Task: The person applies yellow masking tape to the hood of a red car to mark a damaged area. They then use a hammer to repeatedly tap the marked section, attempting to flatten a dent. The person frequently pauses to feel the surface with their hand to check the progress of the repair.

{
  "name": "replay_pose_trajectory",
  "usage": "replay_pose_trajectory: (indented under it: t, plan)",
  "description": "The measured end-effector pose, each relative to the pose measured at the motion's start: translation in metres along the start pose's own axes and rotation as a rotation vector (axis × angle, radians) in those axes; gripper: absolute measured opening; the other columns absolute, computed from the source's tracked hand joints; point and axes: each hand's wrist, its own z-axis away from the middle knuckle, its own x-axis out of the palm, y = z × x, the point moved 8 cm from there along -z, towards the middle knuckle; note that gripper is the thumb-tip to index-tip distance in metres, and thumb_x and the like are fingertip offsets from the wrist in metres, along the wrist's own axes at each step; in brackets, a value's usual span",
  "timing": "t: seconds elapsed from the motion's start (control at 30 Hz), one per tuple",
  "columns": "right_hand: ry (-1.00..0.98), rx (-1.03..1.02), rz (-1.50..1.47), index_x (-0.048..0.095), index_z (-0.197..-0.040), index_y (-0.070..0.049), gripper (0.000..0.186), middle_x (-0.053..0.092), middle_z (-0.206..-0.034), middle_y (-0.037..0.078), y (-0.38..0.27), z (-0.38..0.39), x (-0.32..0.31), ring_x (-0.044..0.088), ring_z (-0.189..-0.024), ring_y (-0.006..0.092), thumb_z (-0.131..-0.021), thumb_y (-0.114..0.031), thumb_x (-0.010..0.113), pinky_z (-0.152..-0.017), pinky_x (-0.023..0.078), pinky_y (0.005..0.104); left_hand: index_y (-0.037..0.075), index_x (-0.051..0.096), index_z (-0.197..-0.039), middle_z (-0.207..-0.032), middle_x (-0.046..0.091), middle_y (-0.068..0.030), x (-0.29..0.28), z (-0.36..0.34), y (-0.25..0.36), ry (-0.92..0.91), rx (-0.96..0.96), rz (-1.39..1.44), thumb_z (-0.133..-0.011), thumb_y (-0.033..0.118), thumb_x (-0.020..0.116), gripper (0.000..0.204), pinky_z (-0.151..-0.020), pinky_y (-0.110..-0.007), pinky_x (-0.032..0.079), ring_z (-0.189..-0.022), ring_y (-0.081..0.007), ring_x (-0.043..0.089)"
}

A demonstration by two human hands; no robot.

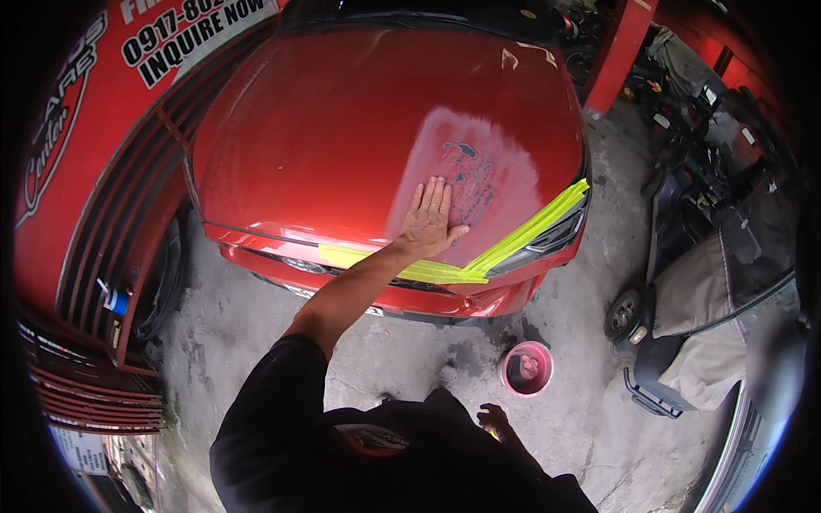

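Note:
My left hand (429, 221) lies flat, palm down, on the red car hood (316, 154), its fingers stretched and thumb out to the side. It rests on the left part of a dull, pinkish sanded patch (505, 162). Dark grey bare spots (475, 184) show in that patch just right of my fingers. Bright yellow-green masking tape (530, 229) runs along the hood's front edge and above the headlight (556, 235). My right hand (493, 419) hangs low by my body with curled fingers. A small yellowish bit shows at it; what it is cannot be made out.
A pink bucket (547, 368) holding dark water and a pinkish cloth or sponge stands on the concrete floor (590, 427). Covered vehicles (727, 274) and motorbikes stand at the right. Red metal railings (85, 308) and a red banner (94, 128) line the left.

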Motion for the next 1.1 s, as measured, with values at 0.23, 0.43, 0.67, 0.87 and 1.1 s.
replay_pose_trajectory:
  t: [0.23,0.43,0.67,0.87,1.1]
  plan:
    - [0.076,-0.126,-0.007,0.061,-0.083,-0.007,0.009,0.056,-0.059,0.008,0.047,0.069,-0.025,0.055,-0.045,0.0196,-0.08,0.0,0.064,-0.04,0.043,0.0366,-0.009,0.017,-0.159,-0.169,0.014,-0.0229,0.051,-0.175,-0.054,-0.287,-0.18,0.018,-0.098,0.074,0.028,0.103,-0.13,-0.044,0.004,-0.159,-0.0329,0.008]
    - [0.179,-0.031,-0.047,0.06,-0.099,-0.003,0.016,0.06,-0.064,0.01,0.039,0.07,-0.024,0.057,-0.047,0.022,-0.084,-0.003,0.066,-0.041,0.045,0.0392,-0.008,0.016,-0.16,-0.169,0.015,-0.0227,0.064,-0.228,-0.052,-0.289,-0.166,0.053,-0.099,0.074,0.024,0.102,-0.13,-0.043,0.006,-0.159,-0.0322,0.009]
    - [0.204,0.164,-0.302,0.05,-0.064,-0.016,0.025,0.047,-0.054,0.003,0.002,0.03,-0.003,0.047,-0.041,0.0183,-0.084,-0.002,0.058,-0.038,0.037,0.0373,-0.013,0.026,-0.155,-0.164,0.026,-0.0294,0.036,-0.113,-0.009,-0.094,-0.003,0.064,-0.097,0.07,0.045,0.102,-0.128,-0.048,0.014,-0.156,-0.0387,0.019]
    - [0.109,0.166,-0.268,0.055,-0.13,0.0,0.036,0.062,-0.067,0.011,0.027,-0.023,-0.005,0.058,-0.048,0.0217,-0.097,-0.013,0.051,-0.039,0.045,0.0388,-0.015,0.028,-0.153,-0.161,0.028,-0.0333,0.016,-0.004,0.034,0.024,0.047,0.121,-0.094,0.071,0.049,0.107,-0.127,-0.05,0.015,-0.154,-0.0419,0.022]
    - [0.19,0.165,-0.028,0.065,-0.131,-0.004,0.046,0.069,-0.07,0.012,0.01,-0.001,0.036,0.063,-0.048,0.0192,-0.087,-0.013,0.073,-0.042,0.049,0.0349,-0.016,0.029,-0.152,-0.16,0.029,-0.0337,0.016,0.073,0.048,-0.001,0.049,0.154,-0.094,0.069,0.051,0.105,-0.126,-0.052,0.017,-0.153,-0.0435,0.024]
